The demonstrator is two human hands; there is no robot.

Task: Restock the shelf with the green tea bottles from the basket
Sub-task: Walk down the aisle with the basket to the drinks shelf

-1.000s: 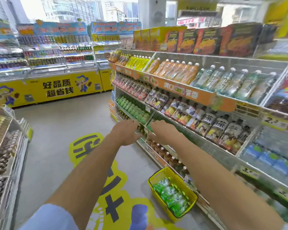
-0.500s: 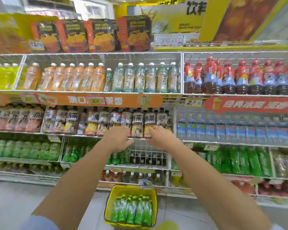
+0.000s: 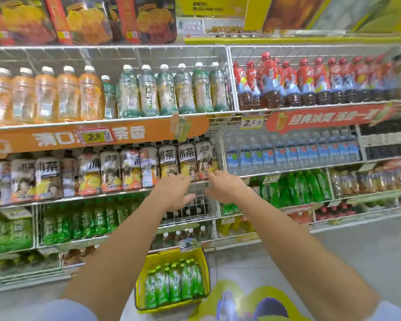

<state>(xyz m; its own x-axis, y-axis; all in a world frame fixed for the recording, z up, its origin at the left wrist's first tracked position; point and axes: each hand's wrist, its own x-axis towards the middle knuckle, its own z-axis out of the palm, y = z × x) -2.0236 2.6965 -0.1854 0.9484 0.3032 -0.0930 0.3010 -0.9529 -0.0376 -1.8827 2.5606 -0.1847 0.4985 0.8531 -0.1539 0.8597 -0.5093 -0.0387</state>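
Observation:
A yellow basket (image 3: 144, 286) stands on the floor in front of the shelving, holding several green tea bottles (image 3: 175, 283) upright. Both my hands are raised in front of the third shelf. My left hand (image 3: 175, 193) and my right hand (image 3: 225, 187) are open, fingers spread, holding nothing. Between and behind them is an almost bare stretch of white wire shelf (image 3: 195, 205). To its left, green-labelled bottles (image 3: 83, 224) fill the same shelf level. More green bottles (image 3: 296, 189) stand to the right.
Above the gap runs a row of brown tea bottles (image 3: 167, 163) and an orange price banner (image 3: 95, 135). The top shelves hold orange, clear and red-capped drinks. Small dark bottles (image 3: 183, 236) stand on the lower shelf behind the basket. Grey floor lies to the right.
The view has swung from along the aisle to face the shelving straight on and come closer. Both hands stay raised and open, now in front of the bare wire shelf.

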